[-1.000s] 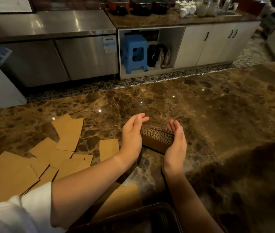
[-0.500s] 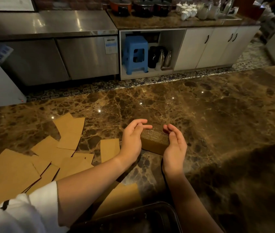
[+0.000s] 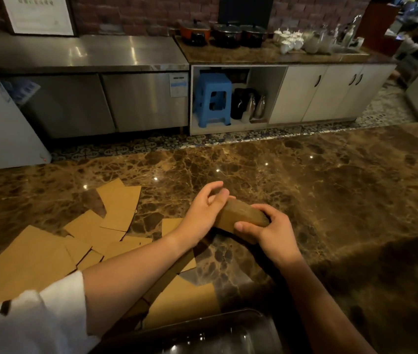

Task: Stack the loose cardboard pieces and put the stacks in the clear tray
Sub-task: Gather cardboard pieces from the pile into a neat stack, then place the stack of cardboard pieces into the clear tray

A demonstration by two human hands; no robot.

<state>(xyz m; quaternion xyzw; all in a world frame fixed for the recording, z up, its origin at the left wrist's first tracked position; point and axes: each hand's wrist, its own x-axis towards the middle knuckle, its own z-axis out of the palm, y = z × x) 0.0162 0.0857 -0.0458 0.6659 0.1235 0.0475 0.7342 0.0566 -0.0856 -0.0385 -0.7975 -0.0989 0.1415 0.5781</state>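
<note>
Stack of cardboard pieces (image 3: 241, 217) found between both hands, resting on edge on the marble counter (image 3: 330, 200). Right hand (image 3: 271, 232) curled over the right end, thumb on the near face, fingers wrapped across the top: a firm grip. Left hand (image 3: 204, 213) pressed against the left end, fingers loosely bent over the far corner; full grasp not confirmed. Judged light, each piece stiff but the stack liable to slide or fan apart unless squeezed; best taken across the faces, not by the ends alone. Compared with half a second back: right hand closed from flat palm to wrap-around hold. Loose pieces (image 3: 116, 213) spread left of the left hand; clear tray (image 3: 228, 325) near the body, below both forearms.
</note>
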